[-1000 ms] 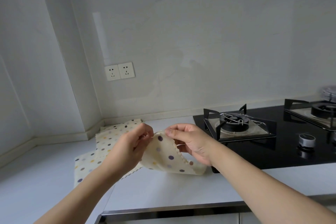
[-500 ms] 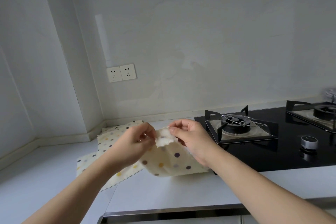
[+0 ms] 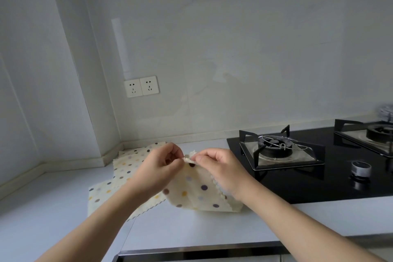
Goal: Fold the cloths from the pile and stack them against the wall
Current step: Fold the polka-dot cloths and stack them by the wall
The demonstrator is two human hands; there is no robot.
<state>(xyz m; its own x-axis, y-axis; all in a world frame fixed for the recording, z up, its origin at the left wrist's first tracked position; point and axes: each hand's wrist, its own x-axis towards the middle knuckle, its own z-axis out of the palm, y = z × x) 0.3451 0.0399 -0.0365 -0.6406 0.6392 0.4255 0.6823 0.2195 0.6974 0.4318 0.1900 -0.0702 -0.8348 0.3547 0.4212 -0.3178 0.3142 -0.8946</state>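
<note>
A cream cloth with coloured dots (image 3: 197, 191) hangs from both my hands above the white counter, its lower edge resting on the surface. My left hand (image 3: 158, 165) and my right hand (image 3: 217, 166) pinch its top edge close together, fingertips almost touching. Behind my left arm lie more dotted cloths (image 3: 129, 161), spread flat and reaching back to the wall corner. Part of that pile is hidden by my left forearm.
A black gas hob (image 3: 319, 166) with two burners and a round knob (image 3: 360, 168) sits right of the cloth. A double wall socket (image 3: 141, 86) is above the pile. The counter's front edge (image 3: 191, 250) runs below my arms.
The cloth's top edge has been gathered: my hands have drawn closer together and risen a little, and the cloth now hangs in a narrower drape.
</note>
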